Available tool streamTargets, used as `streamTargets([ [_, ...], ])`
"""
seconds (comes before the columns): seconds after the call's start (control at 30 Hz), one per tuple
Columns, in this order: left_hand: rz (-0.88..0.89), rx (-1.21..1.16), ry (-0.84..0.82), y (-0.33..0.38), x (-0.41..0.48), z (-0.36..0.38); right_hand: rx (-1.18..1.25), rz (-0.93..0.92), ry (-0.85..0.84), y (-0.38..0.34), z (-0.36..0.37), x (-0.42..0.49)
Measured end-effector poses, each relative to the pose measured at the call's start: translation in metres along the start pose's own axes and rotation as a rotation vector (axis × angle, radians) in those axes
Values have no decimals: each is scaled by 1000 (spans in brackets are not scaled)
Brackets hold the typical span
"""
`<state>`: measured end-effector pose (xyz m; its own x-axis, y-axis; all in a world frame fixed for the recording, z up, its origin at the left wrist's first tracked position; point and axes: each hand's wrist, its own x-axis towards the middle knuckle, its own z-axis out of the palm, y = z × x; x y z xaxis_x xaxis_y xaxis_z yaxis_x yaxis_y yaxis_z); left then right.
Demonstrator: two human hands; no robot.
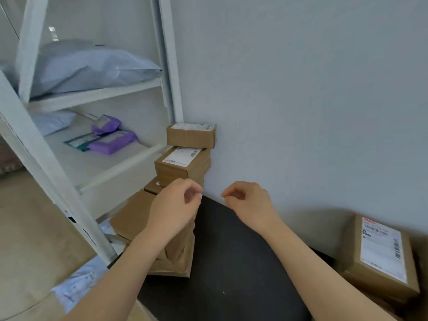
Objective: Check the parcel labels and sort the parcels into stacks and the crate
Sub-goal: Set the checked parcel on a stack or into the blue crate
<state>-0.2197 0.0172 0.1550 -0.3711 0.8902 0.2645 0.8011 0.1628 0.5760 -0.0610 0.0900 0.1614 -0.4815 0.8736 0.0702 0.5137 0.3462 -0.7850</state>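
Left hand [176, 201] and right hand [246, 198] hover over a black surface [231, 262], fingers curled, holding nothing. A box stack [185, 165] stands left; another box [379, 256] lies near right.

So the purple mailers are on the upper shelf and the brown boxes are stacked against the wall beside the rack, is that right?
Not quite: the head view shows the purple mailers on the lower shelf; a grey bag lies on the upper one. The brown boxes are stacked against the wall beside the rack.
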Motion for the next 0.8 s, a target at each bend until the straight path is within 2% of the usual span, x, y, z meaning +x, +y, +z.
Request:
streamTargets([
  [0.13,47,-12,70,-35,44,-22,68,65,114,-25,23,48],
  [0.3,52,-159,175,-57,104,-46,300,219,295,-45,29,108],
  [0.4,-17,-215,125,-67,141,-48,439,372,318,-48,33,139],
  [0.57,-194,-380,-58,-79,195,-40,654,541,202,-58,36,177],
  [0.7,-205,-435,-145,-86,212,-28,629,581,222,-63,44,199],
  [0.8,-153,-418,-122,-85,209,-24,637,596,272,-66,49,204],
])
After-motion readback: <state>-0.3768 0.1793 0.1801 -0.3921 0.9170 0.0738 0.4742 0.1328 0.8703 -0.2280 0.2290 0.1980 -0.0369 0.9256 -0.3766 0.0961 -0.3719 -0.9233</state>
